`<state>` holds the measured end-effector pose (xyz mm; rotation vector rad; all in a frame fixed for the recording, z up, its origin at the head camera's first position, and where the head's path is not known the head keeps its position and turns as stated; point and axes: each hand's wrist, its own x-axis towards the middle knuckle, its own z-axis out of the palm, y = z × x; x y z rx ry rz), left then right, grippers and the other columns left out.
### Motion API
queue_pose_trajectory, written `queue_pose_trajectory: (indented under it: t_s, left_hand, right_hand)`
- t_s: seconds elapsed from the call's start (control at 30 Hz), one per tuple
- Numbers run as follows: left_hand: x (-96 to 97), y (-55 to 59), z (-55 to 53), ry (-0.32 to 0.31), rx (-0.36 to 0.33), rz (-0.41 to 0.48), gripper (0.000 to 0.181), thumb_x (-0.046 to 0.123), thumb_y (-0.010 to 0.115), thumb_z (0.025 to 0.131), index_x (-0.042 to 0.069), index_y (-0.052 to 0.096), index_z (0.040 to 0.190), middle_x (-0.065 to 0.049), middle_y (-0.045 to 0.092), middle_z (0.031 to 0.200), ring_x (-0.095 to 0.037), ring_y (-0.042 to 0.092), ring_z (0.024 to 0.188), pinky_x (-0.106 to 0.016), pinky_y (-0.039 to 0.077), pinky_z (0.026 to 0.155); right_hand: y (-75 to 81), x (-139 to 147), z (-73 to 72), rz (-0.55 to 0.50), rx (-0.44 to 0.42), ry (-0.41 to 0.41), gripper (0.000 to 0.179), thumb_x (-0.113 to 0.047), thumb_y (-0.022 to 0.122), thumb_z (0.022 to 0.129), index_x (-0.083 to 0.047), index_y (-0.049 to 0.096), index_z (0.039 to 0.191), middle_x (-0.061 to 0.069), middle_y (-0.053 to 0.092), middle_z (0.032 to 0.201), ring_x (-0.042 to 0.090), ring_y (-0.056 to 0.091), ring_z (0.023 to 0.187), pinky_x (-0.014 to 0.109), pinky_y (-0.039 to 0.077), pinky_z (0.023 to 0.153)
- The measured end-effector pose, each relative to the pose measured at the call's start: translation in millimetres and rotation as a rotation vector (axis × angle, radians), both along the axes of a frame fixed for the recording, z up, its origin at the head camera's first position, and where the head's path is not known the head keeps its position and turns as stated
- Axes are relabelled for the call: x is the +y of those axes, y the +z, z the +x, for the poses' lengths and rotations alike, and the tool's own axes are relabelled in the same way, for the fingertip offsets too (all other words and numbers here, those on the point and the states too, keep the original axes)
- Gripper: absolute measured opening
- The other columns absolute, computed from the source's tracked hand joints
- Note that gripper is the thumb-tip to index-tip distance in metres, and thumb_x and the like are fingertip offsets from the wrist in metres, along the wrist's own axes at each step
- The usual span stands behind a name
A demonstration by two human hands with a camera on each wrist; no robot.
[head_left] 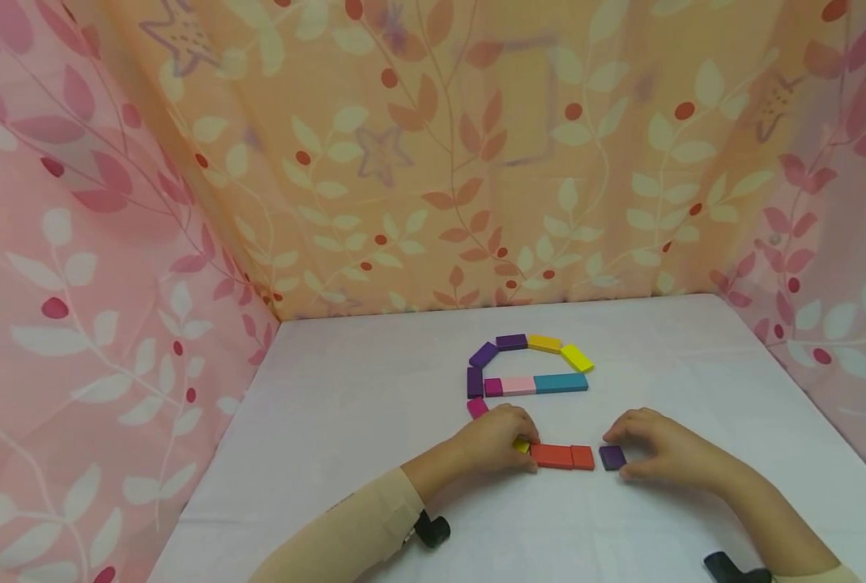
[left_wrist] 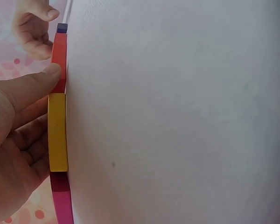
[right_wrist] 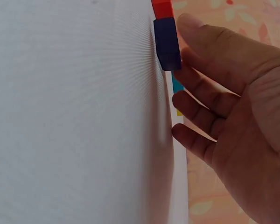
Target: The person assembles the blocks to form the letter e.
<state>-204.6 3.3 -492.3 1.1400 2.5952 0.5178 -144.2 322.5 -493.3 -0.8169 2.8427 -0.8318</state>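
Observation:
My left hand (head_left: 496,440) grips the left end of a long red block (head_left: 552,457), its thumb along the near side. Against that block's right end sits a shorter red block (head_left: 582,458). A yellow block (left_wrist: 58,133) lies left of the long red one, mostly hidden by the left hand in the head view. My right hand (head_left: 669,449) is arched loosely round a small dark purple block (head_left: 612,458). In the right wrist view its thumb (right_wrist: 191,25) stands off that block, while a fingertip is close to its far side. A narrow gap separates the purple block from the red ones.
Farther back, an arc of purple blocks (head_left: 484,355) and yellow blocks (head_left: 577,358) curves over a row of magenta, pink (head_left: 518,386) and blue (head_left: 560,383) blocks. A magenta block (head_left: 478,407) continues down the left. Patterned curtains (head_left: 403,162) enclose the white tabletop (head_left: 345,389).

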Motion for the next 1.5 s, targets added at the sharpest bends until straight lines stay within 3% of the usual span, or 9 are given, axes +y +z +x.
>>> queue_pose_trajectory:
  t_s: [0.37,1.07,1.5]
  left_hand:
    - [0.8,3.2,-1.3,-0.005,-0.023,-0.009,0.034,0.042,0.084,0.084,0.027,0.078,0.114,0.018,0.065,0.108,0.000,0.053,0.106,-0.012,0.049,0.085]
    - [-0.6,2.3,-3.5,-0.023,-0.045,-0.010,0.030,0.039,0.084,0.084,0.027,0.077,0.110,0.018,0.064,0.108,0.000,0.053,0.107,-0.011,0.049,0.085]
    - [-1.1,3.1,-2.0,-0.018,-0.034,-0.009,0.030,0.041,0.084,0.084,0.028,0.077,0.111,0.018,0.064,0.108,0.000,0.054,0.107,-0.011,0.049,0.085]
  right_hand:
    - [-1.9,0.3,-0.3,0.021,0.036,0.021,0.033,-0.029,0.088,0.080,-0.032,0.071,0.108,-0.019,0.064,0.109,0.006,0.056,0.105,0.034,0.051,0.094]
    - [-3.8,-11.0,-12.6,0.043,-0.068,-0.017,0.031,-0.030,0.084,0.084,-0.035,0.071,0.113,-0.022,0.063,0.109,0.006,0.057,0.106,0.036,0.053,0.097]
    - [-3.6,-11.5,-14.1,0.026,-0.086,-0.011,0.031,-0.030,0.084,0.084,-0.036,0.071,0.112,-0.022,0.064,0.109,0.006,0.057,0.107,0.034,0.052,0.098]
